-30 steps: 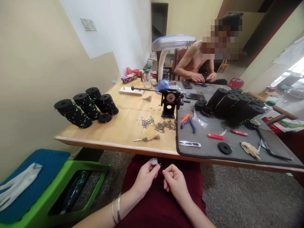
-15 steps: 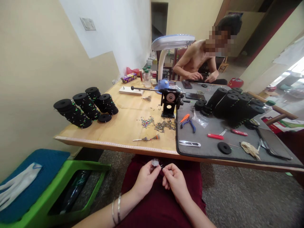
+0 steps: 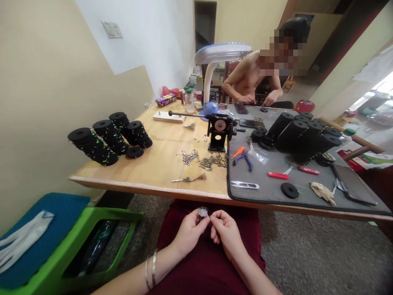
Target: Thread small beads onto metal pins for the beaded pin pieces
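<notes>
Above my lap, just off the table's front edge, my left hand (image 3: 192, 229) is closed, with a small whitish tuft with dark tips (image 3: 203, 212) pinched between thumb and fingers. Its exact kind does not show. Close beside it, my right hand (image 3: 225, 233) is pinched shut, fingertips almost touching the left thumb; whatever they hold is too small to make out. On the wood ahead lie a pile of coloured beads (image 3: 189, 157), a heap of small metallic pieces (image 3: 211, 162) and two small brush-like bundles (image 3: 188, 179).
A black hand-cranked winder (image 3: 219, 133) stands mid-table beside a lamp (image 3: 210, 107). Black foam spools (image 3: 80, 134) are stacked left, more (image 3: 291, 133) right. On the grey mat (image 3: 260, 200) lie pliers (image 3: 244, 160) and thread snips (image 3: 245, 185). A co-worker (image 3: 251, 78) sits opposite.
My right fingertips have come nearer the left thumb, and the tuft has turned slightly in my left hand. Across the table, the co-worker's hands have shifted a little.
</notes>
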